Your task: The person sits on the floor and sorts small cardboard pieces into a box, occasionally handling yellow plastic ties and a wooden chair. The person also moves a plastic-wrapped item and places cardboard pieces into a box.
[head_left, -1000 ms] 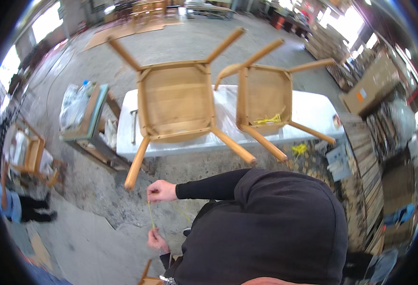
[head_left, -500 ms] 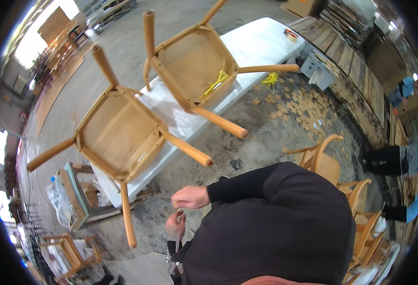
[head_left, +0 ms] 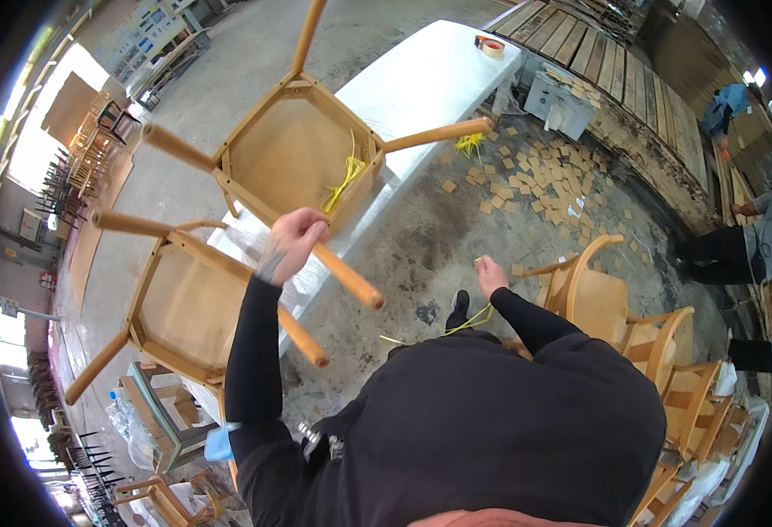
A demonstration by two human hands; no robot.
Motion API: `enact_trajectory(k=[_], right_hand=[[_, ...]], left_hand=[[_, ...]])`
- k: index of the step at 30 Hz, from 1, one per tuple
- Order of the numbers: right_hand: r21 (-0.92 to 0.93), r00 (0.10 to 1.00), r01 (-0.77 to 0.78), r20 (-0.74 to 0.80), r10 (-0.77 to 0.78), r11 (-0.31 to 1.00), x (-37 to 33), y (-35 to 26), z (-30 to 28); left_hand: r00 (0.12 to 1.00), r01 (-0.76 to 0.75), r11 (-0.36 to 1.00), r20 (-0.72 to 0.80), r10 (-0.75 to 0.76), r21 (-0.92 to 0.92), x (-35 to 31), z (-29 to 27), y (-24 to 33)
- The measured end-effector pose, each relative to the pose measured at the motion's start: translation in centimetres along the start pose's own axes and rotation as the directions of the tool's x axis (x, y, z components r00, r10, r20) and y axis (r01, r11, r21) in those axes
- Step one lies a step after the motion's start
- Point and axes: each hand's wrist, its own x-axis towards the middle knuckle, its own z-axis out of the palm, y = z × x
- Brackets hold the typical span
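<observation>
Two wooden chairs lie upside down with their legs up on a long white-covered table [head_left: 404,79]. My left hand [head_left: 294,241] is above the lower rail of the far chair [head_left: 289,149], near one of its legs, with fingers closed; whatever is between them is hidden. Inside that chair's underside lies a bundle of yellow cord [head_left: 346,180]. The near chair [head_left: 188,299] is left of my left forearm. Off to the right, my right hand [head_left: 491,274] is closed on a thin yellow cord [head_left: 474,323], which trails below it toward my body.
A roll of tape [head_left: 490,47] sits at the table's far end. Small cardboard squares [head_left: 553,180] and more yellow cord [head_left: 469,143] litter the floor. Upright wooden chairs [head_left: 597,299] line my right side. Co-workers [head_left: 746,241] stand at far right. A wooden frame [head_left: 162,417] is at left.
My hands, close together before, have parted: the left has reached out to the far chair, the right has swung right with the yellow cord. My view has shifted, moving the chairs left.
</observation>
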Motion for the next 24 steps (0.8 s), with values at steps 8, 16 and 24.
enact_trajectory(k=[8,16,24], right_hand=[[0.098,0.992,0.087,-0.104,-0.077,0.991,12.0,2.5,-6.4],[0.241,0.964,-0.061,-0.239,0.120,0.969,15.2,4.5,-12.3],[0.105,0.800,-0.527,-0.273,0.534,0.843,16.5,10.1,-13.5]], left_hand=[[0.992,0.116,0.792,-0.036,-0.119,0.600,22.7,7.3,-10.9],[0.885,0.413,0.620,-0.134,-0.445,0.667,28.9,11.7,-13.9],[0.848,0.452,0.554,-0.143,-0.510,0.699,30.6,11.7,-12.5]])
